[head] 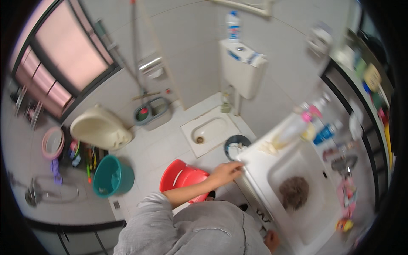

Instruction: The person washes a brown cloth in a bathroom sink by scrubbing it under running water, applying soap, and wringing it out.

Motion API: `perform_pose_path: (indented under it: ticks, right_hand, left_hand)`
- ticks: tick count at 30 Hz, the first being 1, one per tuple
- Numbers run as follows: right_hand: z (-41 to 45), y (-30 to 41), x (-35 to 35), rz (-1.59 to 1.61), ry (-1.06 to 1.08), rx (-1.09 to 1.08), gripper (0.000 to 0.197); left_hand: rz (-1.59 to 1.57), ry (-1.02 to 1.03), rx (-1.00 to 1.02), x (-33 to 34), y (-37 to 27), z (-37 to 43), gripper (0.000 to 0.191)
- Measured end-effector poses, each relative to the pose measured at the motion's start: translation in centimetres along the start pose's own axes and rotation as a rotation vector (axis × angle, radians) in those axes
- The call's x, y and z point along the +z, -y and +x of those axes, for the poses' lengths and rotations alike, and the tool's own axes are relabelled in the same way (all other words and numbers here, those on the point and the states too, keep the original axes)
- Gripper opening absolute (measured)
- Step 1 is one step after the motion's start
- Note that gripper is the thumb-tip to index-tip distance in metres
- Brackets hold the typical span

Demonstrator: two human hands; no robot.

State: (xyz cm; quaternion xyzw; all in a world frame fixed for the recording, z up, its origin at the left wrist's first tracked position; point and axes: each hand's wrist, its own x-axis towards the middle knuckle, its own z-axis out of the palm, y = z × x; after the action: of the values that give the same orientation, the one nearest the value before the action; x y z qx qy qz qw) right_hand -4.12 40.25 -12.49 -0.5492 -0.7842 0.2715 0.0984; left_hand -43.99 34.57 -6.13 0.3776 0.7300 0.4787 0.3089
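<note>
My left hand (227,174) reaches across to the near corner of a white washbasin (259,188). Its fingers are loosely curled at the rim, and blur hides whether they touch it. Low by the basin's front side, my right hand (271,241) is partly cut off by my grey shirt, so its fingers are unclear. In the basin lies a brown, crumpled, soft-looking bundle (294,193). A clear bag or bottle with pale yellow contents (288,134) rests on the basin's left ledge, near a blue bottle (324,133). The faucet (344,164) is at the back edge.
Below my left arm is a red plastic chair (178,175). A dark trash bin (236,143) stands between the basin and a squat toilet (212,129). Further left are a teal bucket (114,177), a cream baby bathtub (95,129) and a grey mop bucket (156,111).
</note>
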Motion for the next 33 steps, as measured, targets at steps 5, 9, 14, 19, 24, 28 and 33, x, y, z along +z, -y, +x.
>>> perform_pose_path:
  ticks: [5, 9, 14, 19, 24, 28, 33]
  right_hand:
    - [1.8, 4.6, 2.5, -0.081, 0.224, -0.098, 0.012]
    - [5.0, 7.6, 2.8, -0.147, 0.310, -0.254, 0.010]
    - [7.7, 10.0, 2.7, -0.199, 0.375, -0.363, 0.009]
    - [9.0, 11.5, 2.5, -0.263, 0.430, -0.433, 0.008]
    - [9.9, 12.7, 2.6, -0.293, 0.471, -0.491, 0.007]
    - [11.2, 13.7, 2.6, -0.312, 0.503, -0.557, 0.007]
    - [13.1, 14.9, 2.7, -0.305, 0.557, -0.685, 0.007]
  left_hand:
    - [0.467, -0.310, -0.606, -9.5, 14.1, -12.9, 0.033]
    - [0.433, -0.177, -0.980, -9.1, 24.9, -26.2, 0.039]
    - [0.074, -0.283, -1.368, -5.3, 30.6, -33.9, 0.037]
    - [-0.175, -0.418, -1.363, -3.6, 27.8, -33.1, 0.040]
    - [-0.217, -0.516, -1.288, -2.9, 28.7, -33.8, 0.042]
    - [-0.294, -0.616, -1.281, -2.1, 28.0, -34.9, 0.040]
    - [-0.181, -0.775, -1.281, 1.3, 28.1, -39.8, 0.039]
